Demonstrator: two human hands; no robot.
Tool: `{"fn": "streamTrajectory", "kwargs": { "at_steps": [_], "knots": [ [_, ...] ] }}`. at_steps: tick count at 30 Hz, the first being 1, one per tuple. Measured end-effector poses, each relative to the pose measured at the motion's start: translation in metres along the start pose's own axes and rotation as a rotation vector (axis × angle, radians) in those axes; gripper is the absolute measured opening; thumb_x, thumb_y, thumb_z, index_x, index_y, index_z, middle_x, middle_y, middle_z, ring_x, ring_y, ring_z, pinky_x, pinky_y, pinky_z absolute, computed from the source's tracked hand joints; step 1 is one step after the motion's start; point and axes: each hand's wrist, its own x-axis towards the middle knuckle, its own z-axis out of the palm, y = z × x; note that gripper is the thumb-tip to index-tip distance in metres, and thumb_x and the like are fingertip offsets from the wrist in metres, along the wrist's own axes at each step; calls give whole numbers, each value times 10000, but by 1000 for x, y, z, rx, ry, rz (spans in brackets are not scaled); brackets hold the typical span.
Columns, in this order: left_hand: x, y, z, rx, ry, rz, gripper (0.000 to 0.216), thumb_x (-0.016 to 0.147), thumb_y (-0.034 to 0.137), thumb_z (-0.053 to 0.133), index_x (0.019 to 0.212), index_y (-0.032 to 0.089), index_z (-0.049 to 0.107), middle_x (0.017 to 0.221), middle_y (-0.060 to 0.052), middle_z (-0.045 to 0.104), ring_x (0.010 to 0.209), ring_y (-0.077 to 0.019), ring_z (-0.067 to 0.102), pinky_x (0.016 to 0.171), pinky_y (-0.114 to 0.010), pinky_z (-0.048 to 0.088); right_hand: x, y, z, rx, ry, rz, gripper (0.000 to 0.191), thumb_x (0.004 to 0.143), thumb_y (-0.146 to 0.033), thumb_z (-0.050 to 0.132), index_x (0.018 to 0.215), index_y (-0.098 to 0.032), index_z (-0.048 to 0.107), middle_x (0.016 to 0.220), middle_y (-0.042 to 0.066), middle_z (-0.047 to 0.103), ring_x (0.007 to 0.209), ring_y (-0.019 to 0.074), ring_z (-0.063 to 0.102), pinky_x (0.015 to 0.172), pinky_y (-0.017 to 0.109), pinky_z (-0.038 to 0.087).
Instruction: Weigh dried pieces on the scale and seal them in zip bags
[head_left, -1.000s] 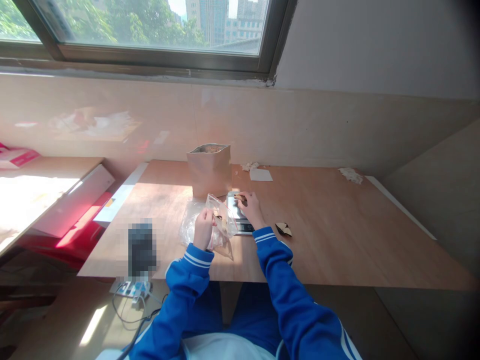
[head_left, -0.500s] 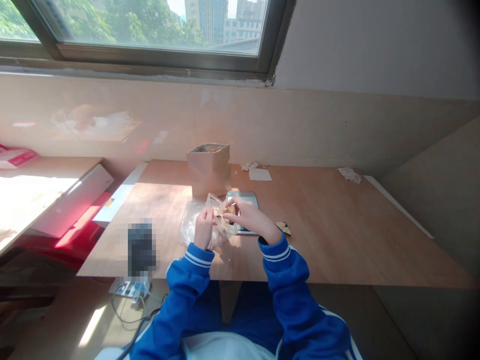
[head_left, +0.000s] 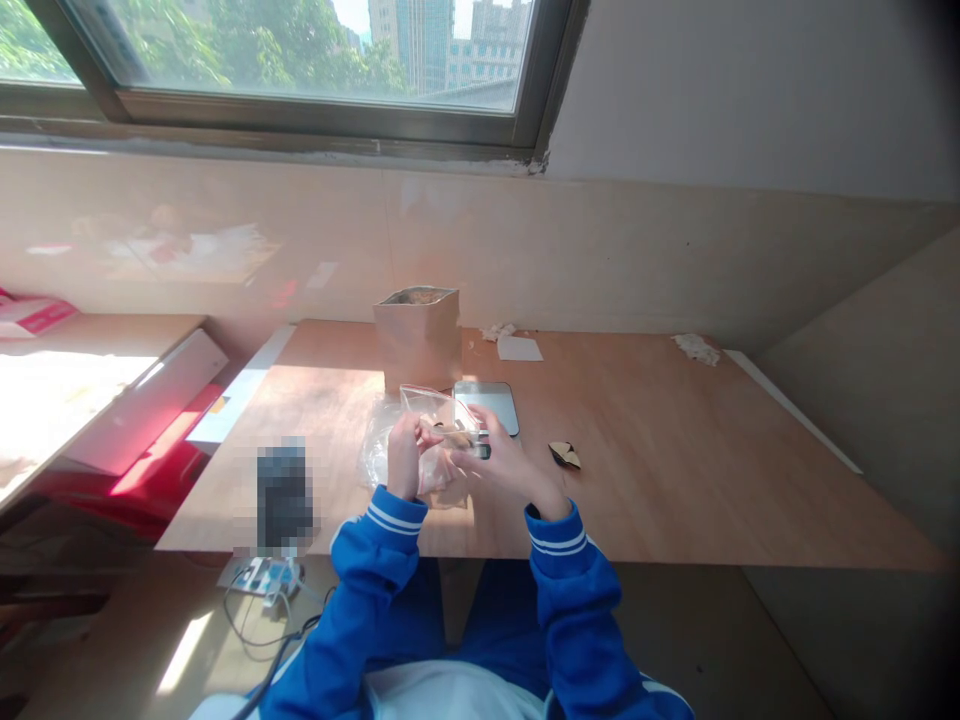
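Between my two hands is a clear zip-lock plastic bag (head_left: 421, 400) with a red line along its mouth and some brownish pieces inside. My left hand (head_left: 405, 458) pinches the left side of this bag. On the right side, my right hand (head_left: 504, 458) has its thumb and fingers closed on the bag's edge. A flat digital scale (head_left: 496, 402) with a pale top lies just behind my right hand, partly covered by it. More clear plastic bags (head_left: 377, 440) lie to the left, partly behind my left hand.
An open brown paper bag (head_left: 418, 340) stands behind the plastic bags. A small tan and black piece (head_left: 565, 456) lies right of my right hand. White paper (head_left: 520, 348) and crumpled tissue (head_left: 697, 348) lie along the table's (head_left: 675, 480) back edge. A blurred dark object (head_left: 285, 497) is at left.
My right hand has lowered a little and moved from the brownish pieces to the zip-lock bag's edge. The bag's mouth now stretches wider between both hands, and more of the scale shows.
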Motion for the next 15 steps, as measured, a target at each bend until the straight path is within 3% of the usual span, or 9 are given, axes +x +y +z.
{"fn": "streamTrajectory", "kwargs": {
  "at_steps": [2, 6, 10, 13, 15],
  "knots": [
    [-2, 1, 2, -68, -34, -10, 274, 774, 382, 518, 602, 204, 399, 553, 54, 406, 547, -102, 487, 683, -294, 514, -7, 11, 8, 86, 25, -2, 756, 748, -477, 708, 1385, -241, 376, 1312, 105, 551, 1144, 238, 569, 925, 365, 483],
    [-8, 4, 4, -50, -136, 3, 298, 789, 403, 507, 604, 213, 371, 543, 50, 412, 550, -111, 501, 687, -295, 503, -9, 15, 14, 124, 150, -15, 380, 884, -458, 535, 1167, -216, 610, 1114, 62, 685, 1037, 221, 629, 903, 356, 490],
    [-11, 3, 0, 40, -158, 76, 307, 829, 420, 446, 614, 207, 395, 589, 24, 466, 592, -127, 520, 666, -285, 478, -10, 3, 6, 182, 260, -64, 371, 920, -471, 464, 980, -198, 707, 1065, 62, 713, 1028, 236, 639, 904, 344, 489],
    [-6, -3, -9, 152, -20, 166, 230, 825, 391, 473, 703, 197, 485, 712, -4, 534, 681, -141, 542, 692, -280, 471, -15, -1, 1, 235, 374, -81, 395, 931, -489, 442, 987, -200, 705, 1078, 66, 712, 1053, 244, 633, 917, 353, 488],
    [-1, -9, -17, 215, 120, 221, 183, 780, 354, 561, 863, 191, 552, 890, -38, 587, 821, -161, 572, 763, -287, 472, -19, 1, 0, 264, 443, -67, 407, 931, -505, 439, 974, -198, 702, 1056, 71, 716, 1030, 247, 641, 908, 360, 495]
  ]
}}
